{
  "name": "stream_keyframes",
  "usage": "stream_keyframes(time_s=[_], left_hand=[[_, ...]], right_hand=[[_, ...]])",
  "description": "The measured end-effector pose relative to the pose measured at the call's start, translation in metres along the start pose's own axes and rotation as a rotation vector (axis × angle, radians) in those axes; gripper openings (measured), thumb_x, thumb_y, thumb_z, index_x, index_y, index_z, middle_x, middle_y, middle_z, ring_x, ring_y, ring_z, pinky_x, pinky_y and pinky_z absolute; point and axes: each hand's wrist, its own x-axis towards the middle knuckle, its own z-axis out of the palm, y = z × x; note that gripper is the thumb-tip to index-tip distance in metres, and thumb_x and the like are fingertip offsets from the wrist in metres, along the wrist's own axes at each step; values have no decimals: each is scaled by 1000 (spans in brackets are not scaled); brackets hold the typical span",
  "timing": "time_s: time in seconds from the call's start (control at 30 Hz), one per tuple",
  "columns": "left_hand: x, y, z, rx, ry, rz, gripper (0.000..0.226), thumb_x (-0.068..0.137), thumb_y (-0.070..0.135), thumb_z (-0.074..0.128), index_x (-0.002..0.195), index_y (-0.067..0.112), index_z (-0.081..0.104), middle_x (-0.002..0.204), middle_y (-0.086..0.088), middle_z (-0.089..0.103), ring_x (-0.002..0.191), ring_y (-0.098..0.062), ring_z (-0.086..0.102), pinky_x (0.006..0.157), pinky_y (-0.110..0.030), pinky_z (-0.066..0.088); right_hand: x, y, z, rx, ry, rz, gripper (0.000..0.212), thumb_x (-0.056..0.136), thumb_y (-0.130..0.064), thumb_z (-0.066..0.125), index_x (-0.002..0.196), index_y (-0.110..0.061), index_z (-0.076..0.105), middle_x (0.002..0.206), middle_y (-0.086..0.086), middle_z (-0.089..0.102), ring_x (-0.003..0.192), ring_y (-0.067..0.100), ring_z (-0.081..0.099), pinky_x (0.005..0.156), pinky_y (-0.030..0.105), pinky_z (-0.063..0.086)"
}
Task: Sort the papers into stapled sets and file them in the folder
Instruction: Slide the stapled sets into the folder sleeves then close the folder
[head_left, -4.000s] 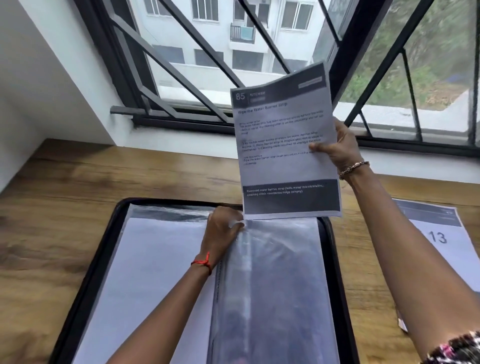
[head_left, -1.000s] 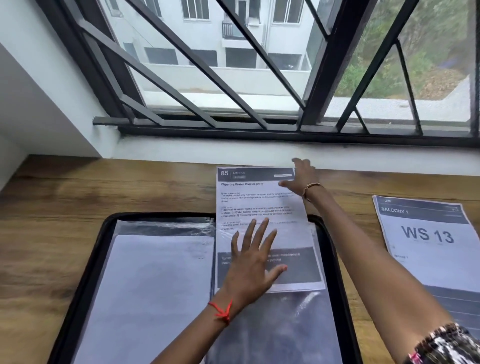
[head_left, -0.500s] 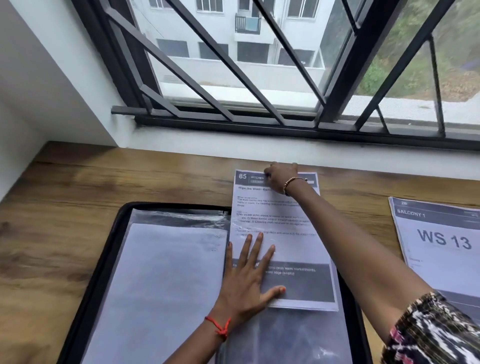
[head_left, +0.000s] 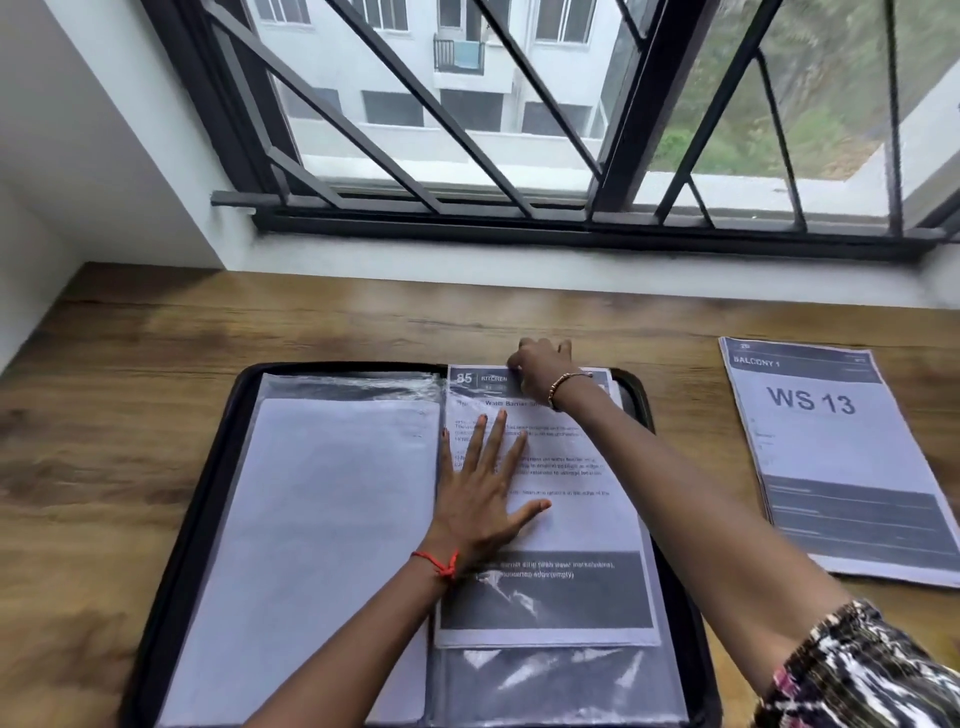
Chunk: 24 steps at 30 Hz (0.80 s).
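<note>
A black folder (head_left: 208, 493) lies open on the wooden table, its clear plastic sleeves showing. The paper set headed "85 Kitchen" (head_left: 571, 525) lies on the folder's right side, mostly inside the right sleeve, with bare sleeve plastic showing below it. My left hand (head_left: 483, 488) presses flat on the sheet with fingers spread. My right hand (head_left: 540, 366) is at the set's top edge, fingers curled over that edge. The left sleeve (head_left: 322, 545) holds a white sheet, blank side up.
A second paper set marked "Balcony 1, WS 13" (head_left: 831, 467) lies on the table (head_left: 130, 364) to the right of the folder. A white sill and a barred window (head_left: 519, 218) run along the far edge. A white wall stands at the left.
The "85 Kitchen" set, held up in the air four seconds ago, has been laid on the right sleeve and slid down towards me. My right hand followed its top edge.
</note>
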Motion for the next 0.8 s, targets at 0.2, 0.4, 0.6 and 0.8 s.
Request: stream_keyframes(time_s=[0.2,0.4,0.6,0.8], left_hand=[[-29,1,6,2,47,4,79,86,74,8,147,26,21,155,-9,21,142,-22,14,107,-58,5],[-53,4,7,11,51,-8,80,85,74,7,145,24,28,153,-9,26,141,-22,16,107,-57,6],[-63,11,8,18,52,-34,81,85,73,6,145,24,30,153,-9,26,141,-24,17,107,-59,7],[-68,18,9,12,59,-79,78,89,66,4,141,20,38,149,-12,33,139,-28,29,106,-58,12]], right_hand=[[-21,-9,15,-99,65,9,39,91,2,35,129,-8,40,130,13,46,121,31,40,104,51,23],[-38,-16,24,-82,28,17,43,89,4,35,131,-6,35,134,14,46,124,32,38,106,52,21],[-48,-18,23,-73,60,19,48,85,10,36,131,-6,34,131,13,46,123,30,37,106,51,21],[-72,-20,53,72,148,20,57,97,-22,35,148,-14,10,157,6,6,145,23,0,113,53,3]])
